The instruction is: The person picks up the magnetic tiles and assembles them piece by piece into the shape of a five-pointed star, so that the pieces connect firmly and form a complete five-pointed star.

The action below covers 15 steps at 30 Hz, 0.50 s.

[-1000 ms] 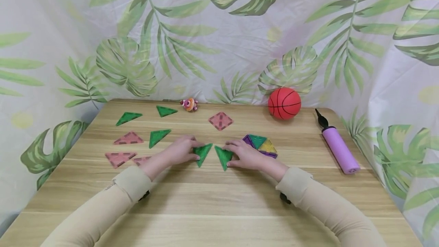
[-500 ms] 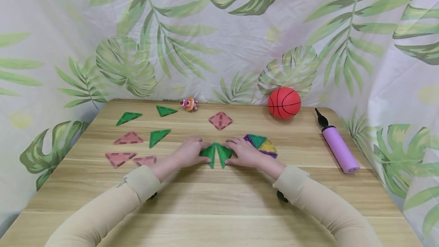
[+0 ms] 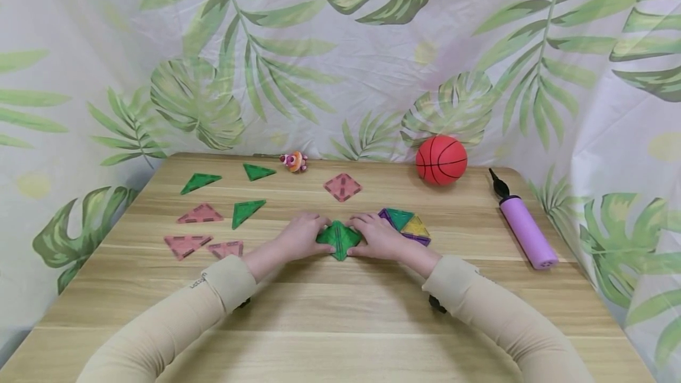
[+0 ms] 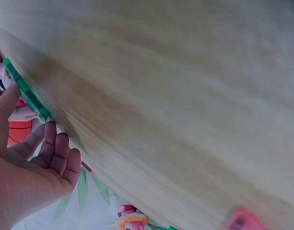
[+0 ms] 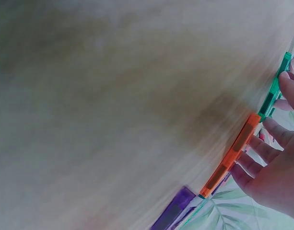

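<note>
Two green triangular magnetic tiles meet along one edge at mid-table, and in the head view they form one kite-like shape. My left hand (image 3: 302, 236) pinches the left green tile (image 3: 328, 237) between thumb and index finger. The right green tile (image 3: 348, 237) is pinched likewise by my right hand (image 3: 380, 237). In the left wrist view a green tile (image 4: 27, 91) lies at the thumb and index finger, the other fingers loosely curled. An orange tile (image 5: 231, 155) rests beside the right fingers in the right wrist view; in the head view that hand hides it.
Green tiles (image 3: 247, 214) and pink tiles (image 3: 187, 246) lie to the left. Behind is a pink diamond (image 3: 343, 187). A multicoloured tile group (image 3: 400, 219) adjoins the right hand. A small toy (image 3: 295, 162), red ball (image 3: 441, 161) and purple pump (image 3: 528, 233) stand farther out.
Both green tiles have come together: my left hand slid its tile rightward, and the right hand shifted its tile slightly left. The gap between them has closed.
</note>
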Each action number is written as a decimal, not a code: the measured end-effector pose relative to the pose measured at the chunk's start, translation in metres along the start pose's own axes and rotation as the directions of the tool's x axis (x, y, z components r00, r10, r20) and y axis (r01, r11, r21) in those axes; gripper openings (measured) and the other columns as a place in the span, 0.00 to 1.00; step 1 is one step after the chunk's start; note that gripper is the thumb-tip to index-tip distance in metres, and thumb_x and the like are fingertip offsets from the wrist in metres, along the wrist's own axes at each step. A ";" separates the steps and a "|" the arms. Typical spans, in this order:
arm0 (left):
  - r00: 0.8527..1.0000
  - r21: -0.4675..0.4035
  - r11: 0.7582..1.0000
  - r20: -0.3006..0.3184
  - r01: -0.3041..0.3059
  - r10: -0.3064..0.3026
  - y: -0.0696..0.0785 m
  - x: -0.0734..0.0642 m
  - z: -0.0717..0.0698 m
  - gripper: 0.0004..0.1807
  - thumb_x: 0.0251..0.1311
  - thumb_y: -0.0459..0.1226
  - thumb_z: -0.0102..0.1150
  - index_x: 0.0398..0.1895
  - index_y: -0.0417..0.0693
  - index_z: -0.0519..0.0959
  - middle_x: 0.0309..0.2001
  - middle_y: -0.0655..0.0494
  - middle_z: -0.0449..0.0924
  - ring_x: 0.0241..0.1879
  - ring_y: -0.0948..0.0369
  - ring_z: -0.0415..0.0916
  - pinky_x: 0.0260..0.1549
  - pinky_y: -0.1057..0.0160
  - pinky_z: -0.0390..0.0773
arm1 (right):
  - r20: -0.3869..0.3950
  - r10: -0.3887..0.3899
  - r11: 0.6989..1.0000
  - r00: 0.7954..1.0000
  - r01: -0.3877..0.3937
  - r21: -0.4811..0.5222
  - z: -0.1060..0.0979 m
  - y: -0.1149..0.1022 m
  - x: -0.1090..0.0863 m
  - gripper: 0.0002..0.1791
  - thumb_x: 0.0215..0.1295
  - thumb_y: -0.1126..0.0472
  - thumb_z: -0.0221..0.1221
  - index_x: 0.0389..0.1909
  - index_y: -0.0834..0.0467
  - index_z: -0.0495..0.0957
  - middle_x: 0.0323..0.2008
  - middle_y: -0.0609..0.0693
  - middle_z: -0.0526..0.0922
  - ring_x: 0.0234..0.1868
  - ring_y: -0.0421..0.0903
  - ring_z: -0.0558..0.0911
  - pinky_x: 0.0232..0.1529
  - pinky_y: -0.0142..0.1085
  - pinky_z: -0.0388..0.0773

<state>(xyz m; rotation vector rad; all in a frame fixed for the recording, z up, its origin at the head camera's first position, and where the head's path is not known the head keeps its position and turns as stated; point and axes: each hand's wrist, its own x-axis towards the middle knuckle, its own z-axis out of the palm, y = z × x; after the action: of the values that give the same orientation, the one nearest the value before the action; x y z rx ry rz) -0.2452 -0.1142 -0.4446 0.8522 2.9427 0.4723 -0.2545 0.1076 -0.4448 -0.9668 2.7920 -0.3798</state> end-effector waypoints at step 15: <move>0.998 -0.091 0.994 0.012 0.066 -0.066 -0.047 -0.019 -0.038 0.35 0.51 0.48 0.68 0.61 0.43 0.71 0.52 0.45 0.77 0.53 0.48 0.69 0.54 0.44 0.67 | 0.013 -0.020 0.999 1.000 0.020 -0.031 0.000 -0.002 0.004 0.37 0.60 0.39 0.58 0.68 0.50 0.64 0.67 0.53 0.64 0.69 0.57 0.58 0.63 0.56 0.60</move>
<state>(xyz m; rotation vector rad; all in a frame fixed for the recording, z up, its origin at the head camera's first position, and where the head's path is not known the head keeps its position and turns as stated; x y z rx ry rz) -0.2582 -0.1720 -0.4236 0.7427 2.9049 0.5921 -0.2562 0.1037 -0.4445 -1.0007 2.7871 -0.3332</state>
